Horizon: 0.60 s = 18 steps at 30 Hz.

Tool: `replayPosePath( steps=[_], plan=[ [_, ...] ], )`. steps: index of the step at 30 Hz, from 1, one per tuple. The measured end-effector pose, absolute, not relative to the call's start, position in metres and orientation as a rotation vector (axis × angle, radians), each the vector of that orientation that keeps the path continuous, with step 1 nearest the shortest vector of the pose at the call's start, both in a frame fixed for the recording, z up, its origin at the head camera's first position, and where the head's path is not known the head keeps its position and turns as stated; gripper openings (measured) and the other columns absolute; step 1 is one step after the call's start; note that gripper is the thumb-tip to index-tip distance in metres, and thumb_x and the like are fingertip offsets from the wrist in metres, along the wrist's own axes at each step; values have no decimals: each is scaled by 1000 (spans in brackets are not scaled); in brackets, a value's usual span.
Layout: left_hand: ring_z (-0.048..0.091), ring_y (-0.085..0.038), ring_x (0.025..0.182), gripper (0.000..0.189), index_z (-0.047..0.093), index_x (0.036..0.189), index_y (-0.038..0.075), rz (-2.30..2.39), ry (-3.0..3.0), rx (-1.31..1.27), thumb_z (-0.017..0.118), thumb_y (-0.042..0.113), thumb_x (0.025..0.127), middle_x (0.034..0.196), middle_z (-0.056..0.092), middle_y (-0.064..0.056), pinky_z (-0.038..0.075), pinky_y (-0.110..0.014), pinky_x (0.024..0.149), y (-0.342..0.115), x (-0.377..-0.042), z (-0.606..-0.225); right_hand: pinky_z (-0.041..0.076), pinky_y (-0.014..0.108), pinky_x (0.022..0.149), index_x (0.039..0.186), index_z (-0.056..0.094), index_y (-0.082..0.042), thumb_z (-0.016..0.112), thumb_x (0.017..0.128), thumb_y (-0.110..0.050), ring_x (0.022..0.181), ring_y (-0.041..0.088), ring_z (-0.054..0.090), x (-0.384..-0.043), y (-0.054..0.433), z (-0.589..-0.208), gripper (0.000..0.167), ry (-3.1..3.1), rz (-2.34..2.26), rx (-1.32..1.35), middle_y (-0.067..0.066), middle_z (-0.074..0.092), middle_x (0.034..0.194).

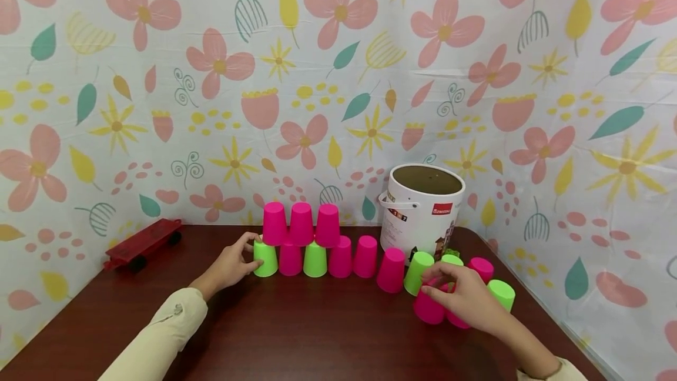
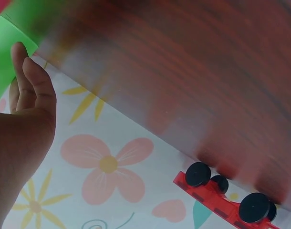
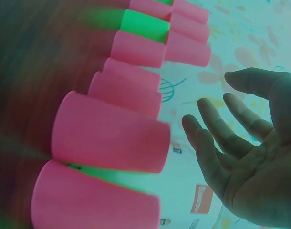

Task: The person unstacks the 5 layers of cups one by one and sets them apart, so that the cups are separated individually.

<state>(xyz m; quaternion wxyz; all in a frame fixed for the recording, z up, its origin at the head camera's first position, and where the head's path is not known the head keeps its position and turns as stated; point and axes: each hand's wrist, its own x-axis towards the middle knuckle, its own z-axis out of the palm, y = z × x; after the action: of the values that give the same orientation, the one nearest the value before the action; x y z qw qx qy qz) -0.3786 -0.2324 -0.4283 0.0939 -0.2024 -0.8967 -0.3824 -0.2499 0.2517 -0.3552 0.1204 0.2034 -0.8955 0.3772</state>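
A row of upside-down pink and green cups runs along the table, and three pink cups (image 1: 301, 225) stand side by side on its left end. My left hand (image 1: 230, 264) holds the leftmost green cup (image 1: 266, 260) of the bottom row, thumb at the front and fingers at its back edge. The left wrist view has those fingers (image 2: 39, 83) against the green side. At the right, my right hand (image 1: 468, 296) is over a pink cup (image 1: 428, 309); in the right wrist view its fingers are spread with nothing between them. Other pink and green cups stand around it, partly hidden.
A white bucket (image 1: 418, 225) with a handle stands behind the cups at the right. On the far left of the table lies a red toy with black wheels (image 1: 143, 244). A flower-patterned sheet (image 1: 301, 93) hangs behind the table (image 1: 296, 334).
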Motion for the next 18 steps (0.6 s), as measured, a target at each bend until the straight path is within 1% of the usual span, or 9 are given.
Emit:
replayPosePath(
  steps=[2,6,9,12,14,15,16,18],
  plan=[
    [58,-20,52,48,45,123,15,-1134,-2660,-597,75,6,88,108,67,-21,50,-29,55,-233,-378,-428,56,29,69,99,69,-10,78,86,-13,84,14,67,-252,246,-353,16,-2593,1098,609,-2,69,93],
    [58,-20,52,48,44,123,15,-1127,-2659,-601,75,6,88,108,67,-21,50,-29,55,-235,-378,-428,57,36,74,102,70,-14,79,85,-13,91,18,67,-257,231,-350,20,-2563,1090,598,-2,70,98],
    [59,-21,52,48,44,123,15,-1129,-2655,-608,75,5,87,107,66,-21,50,-28,55,-235,-378,-428,56,40,76,107,70,-14,78,86,-14,97,21,67,-261,218,-347,23,-2548,1114,586,-1,70,104],
    [58,-19,52,48,44,123,16,-1131,-2646,-604,75,5,87,107,67,-21,50,-28,54,-235,-378,-428,54,37,75,110,68,-12,78,86,-13,98,23,65,-267,203,-346,25,-2517,1146,571,5,70,108],
    [58,-19,51,48,44,123,15,-1135,-2650,-606,75,5,87,107,67,-21,50,-28,54,-235,-378,-428,54,38,75,112,68,-10,77,86,-10,98,27,65,-271,194,-348,28,-2491,1177,545,10,69,110],
    [58,-19,52,48,44,123,15,-1137,-2651,-612,74,5,88,107,67,-21,50,-28,54,-235,-378,-428,54,37,73,113,67,-10,77,85,-8,98,29,64,-273,189,-349,29,-2479,1192,525,11,69,110],
    [59,-19,52,48,44,123,15,-1140,-2651,-620,74,5,88,107,67,-20,50,-28,54,-234,-378,-428,55,38,74,113,67,-9,77,85,-7,100,31,63,-275,184,-351,30,-2468,1202,506,11,68,112],
    [60,-20,52,48,44,123,15,-1142,-2651,-629,74,5,88,107,67,-20,50,-28,54,-234,-377,-428,56,44,78,116,66,-8,76,84,-5,104,35,63,-279,174,-354,33,-2444,1234,483,12,67,117]
  ],
)
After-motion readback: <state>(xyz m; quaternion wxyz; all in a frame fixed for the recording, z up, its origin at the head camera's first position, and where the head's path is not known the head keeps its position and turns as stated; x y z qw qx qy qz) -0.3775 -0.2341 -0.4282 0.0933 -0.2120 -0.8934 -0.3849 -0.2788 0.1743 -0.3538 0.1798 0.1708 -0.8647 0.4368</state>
